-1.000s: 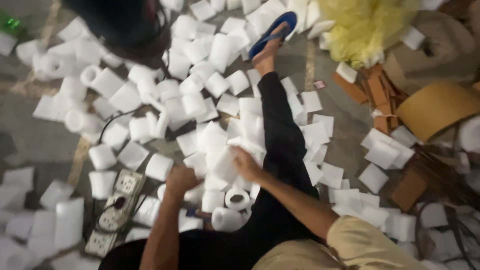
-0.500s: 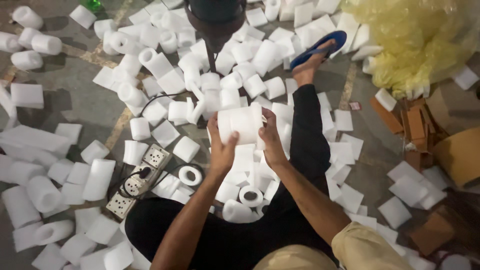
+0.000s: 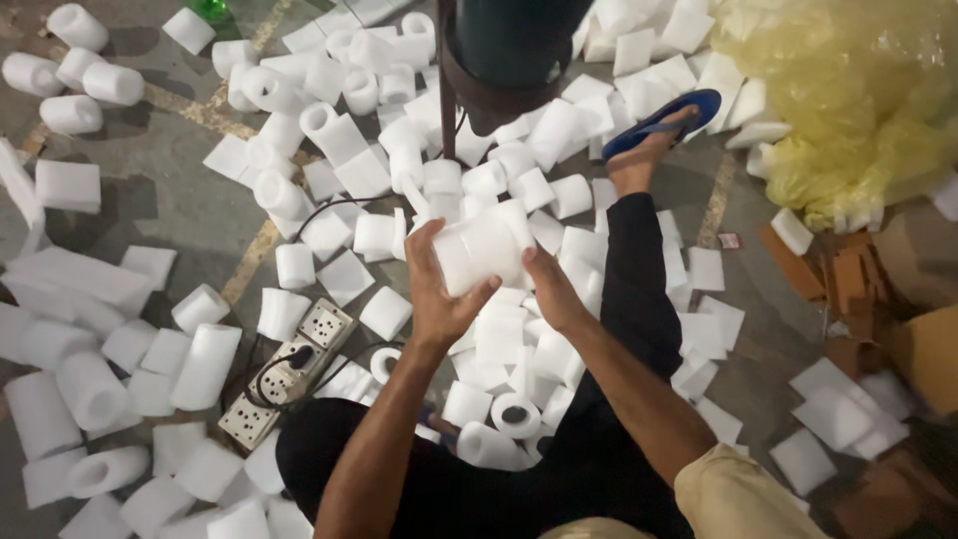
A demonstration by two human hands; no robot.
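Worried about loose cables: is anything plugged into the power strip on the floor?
Plugged in: a black plug sits in the power strip, left of the left hand.

A single head-worn camera looks steeply down from above the seated person, close over the left hand [image 3: 439,299] and right hand [image 3: 554,294] at mid-frame. It faces forward along the outstretched leg, taking in the floor [image 3: 180,215] far, left and right.

A white power strip [image 3: 284,374] was seen at seven o'clock, a yellow plastic bag [image 3: 848,100] at two, brown cardboard pieces [image 3: 858,284] at three o'clock.
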